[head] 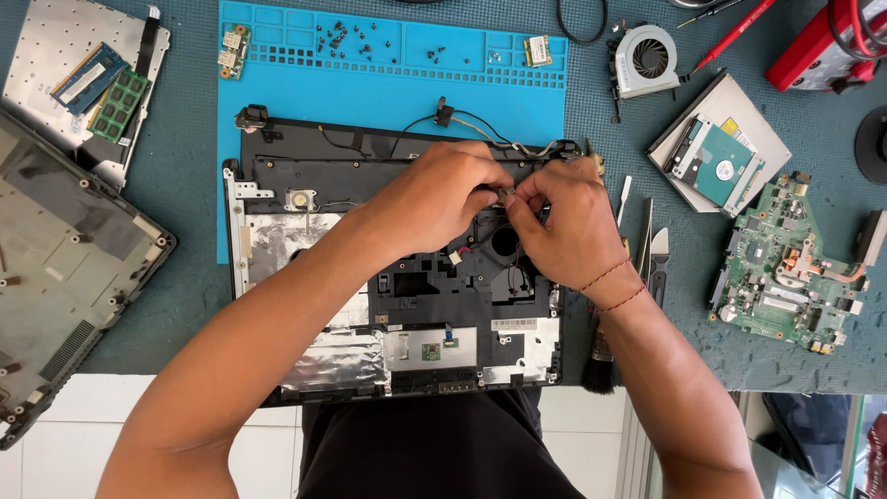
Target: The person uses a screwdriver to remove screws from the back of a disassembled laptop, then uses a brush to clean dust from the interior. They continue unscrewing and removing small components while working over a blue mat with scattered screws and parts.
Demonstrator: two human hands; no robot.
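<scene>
Opened laptop base (pixel 397 305) lying on a blue work mat (pixel 388 83), inner side up, black frame and silver foil shielding exposed. Left hand (pixel 434 199) and right hand (pixel 568 226) both over the upper middle of the base, fingertips meeting at one spot near the hinge edge. Small metal part (pixel 506 191) pinched between the fingertips of both hands (kind of part too small to tell); both hands curled in a fine grip on it, just above a round opening in the frame. Thin cable (pixel 480 120) running along the top edge of the base, close behind the hands. Loose screws (pixel 346 39) sorted in the mat's upper compartments. Green motherboard (pixel 790 277) set well apart on the right, hard drive (pixel 721 166) above it on a flat silver drive, cooling fan (pixel 647 60) near the top. Two memory modules (pixel 106 88) on a silver panel at upper left, bottom cover (pixel 65 268) below them. Brush (pixel 601 360) and pry tools just beside the right wrist.
</scene>
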